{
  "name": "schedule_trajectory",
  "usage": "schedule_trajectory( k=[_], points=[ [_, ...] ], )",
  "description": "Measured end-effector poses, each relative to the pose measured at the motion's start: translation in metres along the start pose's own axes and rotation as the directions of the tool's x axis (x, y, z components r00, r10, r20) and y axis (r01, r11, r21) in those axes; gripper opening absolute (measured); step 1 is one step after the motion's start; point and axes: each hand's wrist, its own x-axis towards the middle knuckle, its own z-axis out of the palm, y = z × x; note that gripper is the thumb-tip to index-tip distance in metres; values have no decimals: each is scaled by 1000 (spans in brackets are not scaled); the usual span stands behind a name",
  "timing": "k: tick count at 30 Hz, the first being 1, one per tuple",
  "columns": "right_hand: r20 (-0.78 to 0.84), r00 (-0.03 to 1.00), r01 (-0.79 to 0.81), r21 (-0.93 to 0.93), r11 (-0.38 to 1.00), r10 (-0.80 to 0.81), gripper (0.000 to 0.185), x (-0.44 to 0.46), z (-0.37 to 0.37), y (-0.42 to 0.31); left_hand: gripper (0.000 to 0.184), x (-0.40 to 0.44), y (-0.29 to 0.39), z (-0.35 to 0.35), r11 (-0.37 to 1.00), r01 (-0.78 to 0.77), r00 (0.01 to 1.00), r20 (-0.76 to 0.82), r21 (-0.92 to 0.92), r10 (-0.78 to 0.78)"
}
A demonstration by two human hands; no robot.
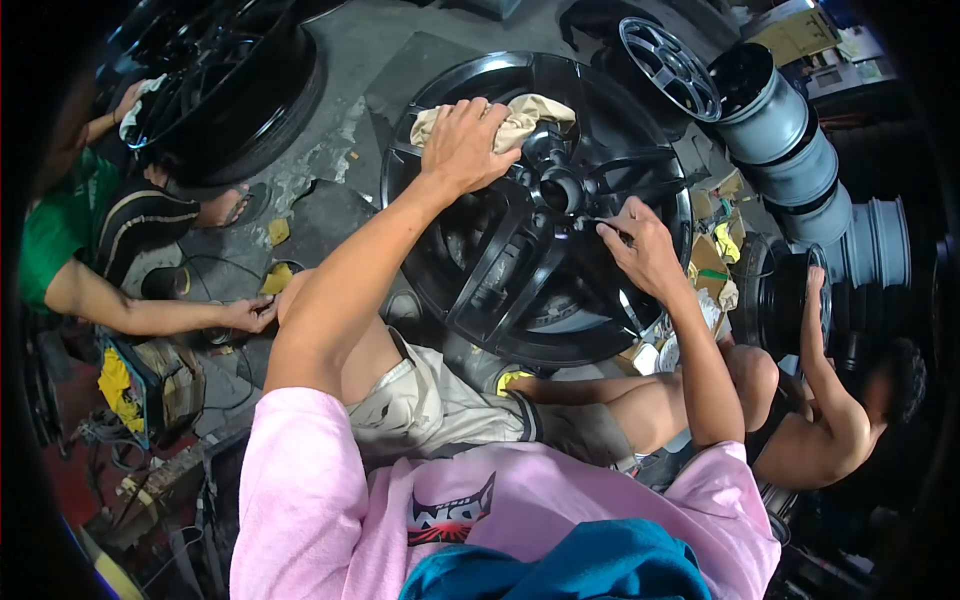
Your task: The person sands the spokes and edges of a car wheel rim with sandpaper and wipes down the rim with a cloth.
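A large glossy black car wheel rim (500, 292) with wide spokes lies in front of my knees. My left hand (468, 148) presses a crumpled beige cloth (540, 112) on the far left part of the rim, its fingers bent over the fabric. At the hub, my right hand (642, 248) pinches a thin, dark stick-like tool (600, 221). The tool's tip meets the rim beside the round centre hole (556, 188), close to the lug holes. Its exact kind is too small to make out.
On the left a co-worker in a green shirt (62, 225) sits by another black wheel (235, 100). Silver rims (765, 120) are stacked at the right, near a second person (815, 440) holding a wheel. Boxes and yellow scraps (725, 243) lie right of my rim.
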Motion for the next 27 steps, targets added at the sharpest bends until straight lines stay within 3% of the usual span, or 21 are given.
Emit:
schedule_trajectory(
  k=[2,4,6,9,13,15,16,18,20,22,24,27],
  points=[
    [-237,960,128,-95,987,-148,20,-5,9,-11,49,-2,1,0,1000,0,1000,3,-1,0],
    [-250,950,152,-159,975,-189,20,-1,34,-25,48,1,3,0,1000,-7,1000,-3,3,7],
    [-251,947,97,-365,926,-199,19,7,57,-49,47,0,-1,0,1000,-3,1000,7,21,3],
    [-240,962,-2,-491,871,-133,15,17,75,-78,47,0,0,-1,1000,11,1000,10,13,-11],
    [-242,959,49,-364,930,-145,19,29,69,-78,47,1,3,-3,1000,24,1000,14,19,-25],
    [-184,966,191,37,981,-181,20,32,57,-54,47,1,4,-3,1000,19,1000,16,13,-19],
    [-297,921,287,82,954,-251,17,30,38,-45,48,2,4,-3,1000,21,1000,23,8,-22],
    [-449,891,104,55,993,-69,14,20,15,-29,48,-1,-1,-1,1000,20,1000,5,2,-20],
    [-446,890,47,-112,993,-92,12,6,5,-19,48,0,4,-3,1000,13,1000,23,-16,-12],
    [-382,906,153,-107,982,-183,14,-1,25,-17,47,2,8,0,1000,6,1000,8,-7,-6],
    [-348,915,146,-185,972,-204,17,-1,56,-29,47,0,4,-1,1000,10,1000,6,-6,-10],
    [-313,934,139,-126,982,-173,18,-3,69,-58,47,-2,0,-1,1000,10,1000,6,-5,-10]
  ],
)
